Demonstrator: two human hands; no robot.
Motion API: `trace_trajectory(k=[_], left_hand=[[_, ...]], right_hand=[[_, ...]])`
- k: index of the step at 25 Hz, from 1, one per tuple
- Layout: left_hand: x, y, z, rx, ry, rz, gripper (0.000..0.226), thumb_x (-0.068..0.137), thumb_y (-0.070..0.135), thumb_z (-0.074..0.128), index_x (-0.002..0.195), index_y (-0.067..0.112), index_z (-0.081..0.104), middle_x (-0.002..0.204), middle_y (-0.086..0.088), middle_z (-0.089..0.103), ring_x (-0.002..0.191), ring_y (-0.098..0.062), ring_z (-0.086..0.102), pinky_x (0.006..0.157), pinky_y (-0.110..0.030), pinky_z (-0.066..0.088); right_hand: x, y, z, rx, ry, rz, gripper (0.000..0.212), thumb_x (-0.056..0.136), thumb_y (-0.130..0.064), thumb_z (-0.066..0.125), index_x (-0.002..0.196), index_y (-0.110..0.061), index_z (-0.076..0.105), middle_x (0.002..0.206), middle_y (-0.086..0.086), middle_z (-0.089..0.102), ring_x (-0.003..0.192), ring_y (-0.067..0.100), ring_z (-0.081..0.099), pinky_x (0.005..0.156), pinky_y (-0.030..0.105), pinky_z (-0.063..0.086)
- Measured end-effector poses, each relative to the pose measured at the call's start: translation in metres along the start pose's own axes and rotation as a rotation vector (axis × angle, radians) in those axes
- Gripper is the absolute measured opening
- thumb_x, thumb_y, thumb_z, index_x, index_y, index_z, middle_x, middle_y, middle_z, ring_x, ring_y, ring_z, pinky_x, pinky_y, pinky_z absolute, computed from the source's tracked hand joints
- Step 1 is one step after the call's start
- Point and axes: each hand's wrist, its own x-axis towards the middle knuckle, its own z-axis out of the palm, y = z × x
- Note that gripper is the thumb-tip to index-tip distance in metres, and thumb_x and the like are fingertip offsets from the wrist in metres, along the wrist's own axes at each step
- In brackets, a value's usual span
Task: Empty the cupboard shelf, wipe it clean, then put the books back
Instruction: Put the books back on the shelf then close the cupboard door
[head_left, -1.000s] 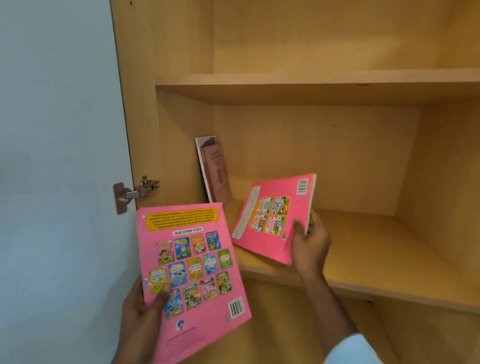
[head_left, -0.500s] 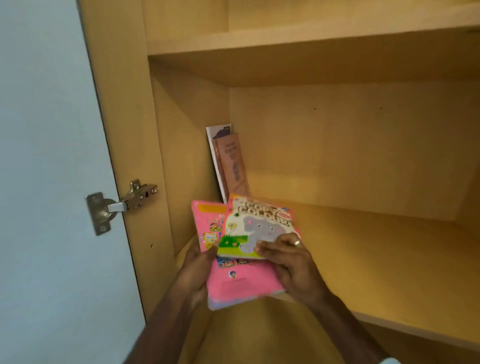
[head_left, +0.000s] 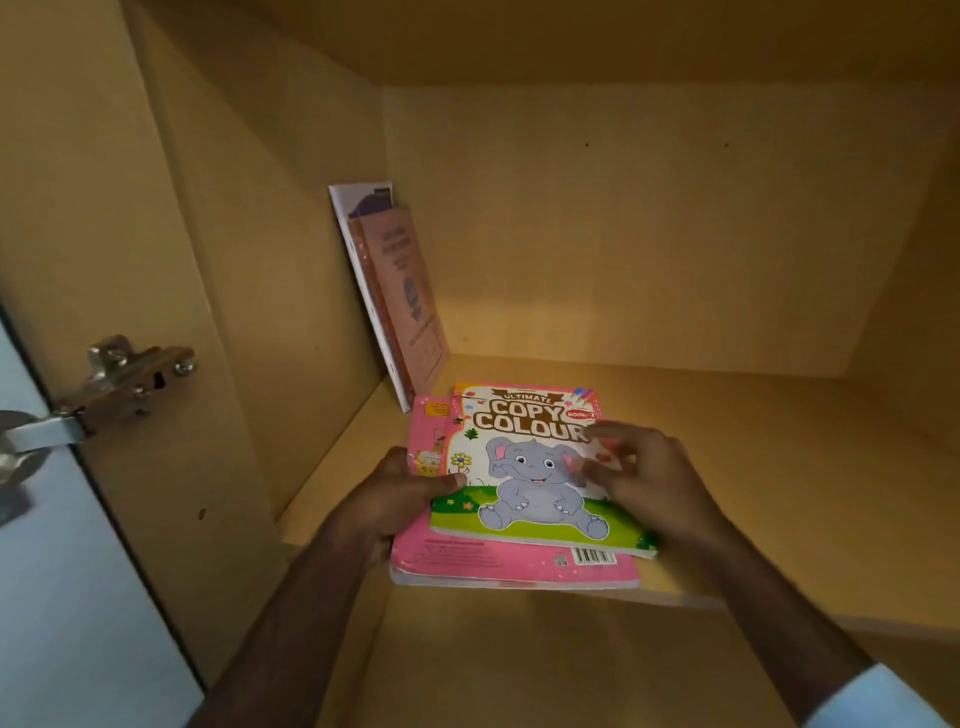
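A person's left hand (head_left: 400, 499) grips the left edge of two stacked colouring books, the elephant-cover book (head_left: 540, 467) lying on the larger pink book (head_left: 514, 564), whose near edge overhangs the shelf (head_left: 779, 467) front. The right hand (head_left: 644, 483) (blurred) hovers loose-fingered over the cover. Bare board stretches rightward; two thin books (head_left: 400, 291) lean against the left wall.

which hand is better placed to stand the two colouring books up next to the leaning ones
Left, probably. The left hand already grips the colouring books' left edge, nearest the leaning books. The right hand is blurred over the cover.
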Motion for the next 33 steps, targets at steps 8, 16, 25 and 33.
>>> trace_trajectory(k=[8,16,25,33], left_hand=[[0.043,0.012,0.033,1.119,0.205,0.152,0.067,0.082,0.059,0.07,0.132,0.018,0.051,0.135,-0.012,0.043,0.13,-0.032,0.042,0.106,-0.042,0.041],[0.061,0.034,0.05,0.291,0.291,0.482,0.022,0.097,0.028,0.065,0.118,0.021,0.066,0.105,0.006,0.076,0.084,-0.007,0.07,0.072,-0.034,0.058],[0.102,0.076,0.014,0.117,0.488,0.605,0.035,0.093,-0.002,0.063,0.113,0.028,0.066,0.113,0.003,0.074,0.102,-0.021,0.073,0.085,-0.048,0.061],[0.134,0.068,-0.011,0.33,0.866,0.476,0.029,0.088,0.013,0.073,0.117,0.012,0.07,0.11,-0.004,0.076,0.086,-0.019,0.074,0.075,-0.043,0.063]], right_hand=[[0.081,0.023,-0.027,0.262,0.103,0.455,0.032,0.076,0.009,0.079,0.102,0.01,0.061,0.094,0.026,0.072,0.065,0.028,0.069,0.056,0.036,0.059],[0.146,-0.009,-0.056,0.712,-0.126,-0.047,0.035,0.08,-0.009,0.071,0.114,-0.007,0.068,0.101,0.006,0.075,0.079,0.017,0.068,0.069,0.029,0.057],[0.224,-0.079,0.042,0.231,-0.031,-0.267,0.073,0.077,0.009,0.074,0.14,-0.016,0.048,0.13,-0.002,0.059,0.118,0.021,0.06,0.093,0.038,0.054],[0.183,-0.013,0.109,-0.289,-0.398,-0.187,0.041,0.082,-0.038,0.064,0.121,-0.041,0.052,0.137,-0.004,0.051,0.123,0.023,0.053,0.105,0.048,0.043]])
